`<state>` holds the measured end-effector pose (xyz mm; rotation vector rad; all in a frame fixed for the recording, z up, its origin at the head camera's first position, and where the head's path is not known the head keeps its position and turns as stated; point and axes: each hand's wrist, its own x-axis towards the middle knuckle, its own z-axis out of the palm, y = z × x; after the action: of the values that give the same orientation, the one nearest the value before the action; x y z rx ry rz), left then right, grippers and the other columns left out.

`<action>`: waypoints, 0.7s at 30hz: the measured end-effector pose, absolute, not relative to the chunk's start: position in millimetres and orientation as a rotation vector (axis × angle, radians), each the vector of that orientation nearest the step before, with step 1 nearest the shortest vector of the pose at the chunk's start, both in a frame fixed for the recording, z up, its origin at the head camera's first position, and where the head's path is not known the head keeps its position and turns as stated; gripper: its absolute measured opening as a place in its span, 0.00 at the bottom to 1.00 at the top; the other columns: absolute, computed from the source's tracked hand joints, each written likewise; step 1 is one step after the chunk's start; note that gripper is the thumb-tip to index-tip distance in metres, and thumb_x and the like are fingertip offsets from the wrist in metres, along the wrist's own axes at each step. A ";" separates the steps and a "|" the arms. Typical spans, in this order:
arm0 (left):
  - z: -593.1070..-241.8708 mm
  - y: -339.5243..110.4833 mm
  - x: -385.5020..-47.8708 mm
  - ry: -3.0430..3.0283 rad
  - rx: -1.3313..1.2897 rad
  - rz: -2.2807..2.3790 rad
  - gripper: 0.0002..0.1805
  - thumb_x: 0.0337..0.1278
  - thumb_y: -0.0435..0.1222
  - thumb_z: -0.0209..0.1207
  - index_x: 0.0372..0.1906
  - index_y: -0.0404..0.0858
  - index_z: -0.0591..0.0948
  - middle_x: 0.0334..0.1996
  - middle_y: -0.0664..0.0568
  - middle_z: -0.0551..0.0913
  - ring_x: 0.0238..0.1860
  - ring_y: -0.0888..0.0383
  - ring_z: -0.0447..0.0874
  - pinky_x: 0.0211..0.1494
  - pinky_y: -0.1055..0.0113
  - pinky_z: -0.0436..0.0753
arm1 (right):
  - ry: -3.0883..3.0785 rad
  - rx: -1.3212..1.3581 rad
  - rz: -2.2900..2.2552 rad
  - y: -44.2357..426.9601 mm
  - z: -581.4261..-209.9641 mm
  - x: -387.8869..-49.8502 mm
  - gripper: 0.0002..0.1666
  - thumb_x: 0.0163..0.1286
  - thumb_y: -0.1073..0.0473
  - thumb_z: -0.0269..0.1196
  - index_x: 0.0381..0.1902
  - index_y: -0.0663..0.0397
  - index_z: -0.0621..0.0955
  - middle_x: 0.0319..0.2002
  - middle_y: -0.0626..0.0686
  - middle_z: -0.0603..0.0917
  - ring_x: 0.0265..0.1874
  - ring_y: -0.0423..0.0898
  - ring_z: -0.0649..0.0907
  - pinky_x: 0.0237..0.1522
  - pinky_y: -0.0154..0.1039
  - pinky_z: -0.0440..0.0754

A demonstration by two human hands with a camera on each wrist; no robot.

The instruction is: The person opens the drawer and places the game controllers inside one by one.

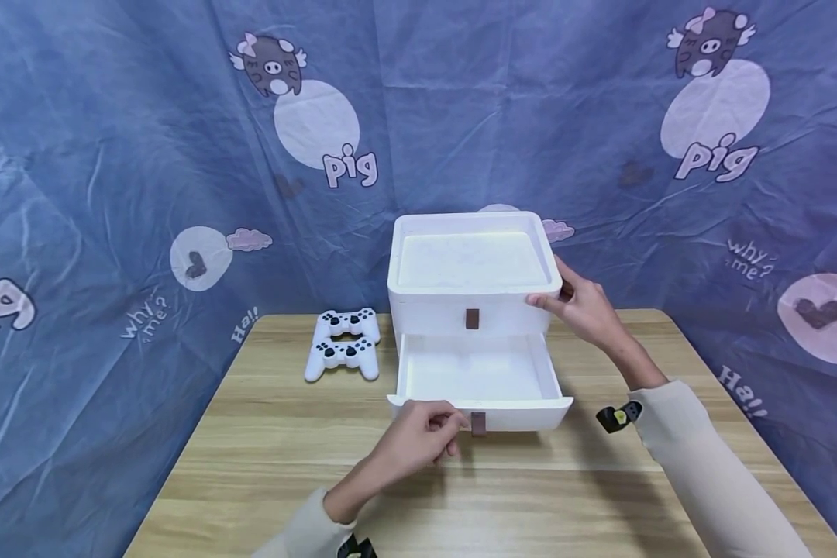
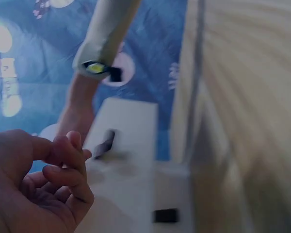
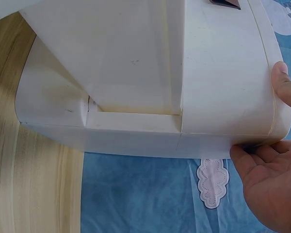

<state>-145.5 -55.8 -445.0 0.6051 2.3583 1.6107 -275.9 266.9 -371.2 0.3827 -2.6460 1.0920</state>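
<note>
A white two-drawer storage box (image 1: 474, 304) stands on the table, its lower drawer (image 1: 484, 380) pulled out and bare inside. My right hand (image 1: 586, 308) grips the box's upper right edge, thumb on the front and fingers against the side; the right wrist view shows this grip (image 3: 276, 187). Just left of the lower drawer's brown pull tab (image 1: 478, 423) is my left hand (image 1: 421, 438), in front of the drawer face. Its fingers are loosely bent with nothing visible between them in the left wrist view (image 2: 48, 179). The upper drawer, with its own brown tab (image 1: 472, 318), is closed.
Two white game controllers (image 1: 343, 356) lie left of the box, one behind the other. A wooden table (image 1: 265, 457) carries everything, and a blue patterned cloth (image 1: 160, 155) hangs behind and at both sides. The box's top is a shallow recessed tray (image 1: 469, 260).
</note>
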 end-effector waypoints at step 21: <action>-392.7 -132.7 -215.0 2.411 0.559 1.877 0.12 0.77 0.36 0.61 0.50 0.29 0.86 0.28 0.46 0.85 0.25 0.59 0.82 0.26 0.73 0.75 | -2.638 0.372 1.079 266.3 -370.1 -274.1 0.56 0.72 0.41 0.72 0.87 0.37 0.54 0.62 0.69 0.85 0.57 0.65 0.88 0.44 0.35 0.82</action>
<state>-215.0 -132.7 -392.7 0.5586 2.4114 1.8774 -274.1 266.3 -370.1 0.3721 -2.6383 1.0789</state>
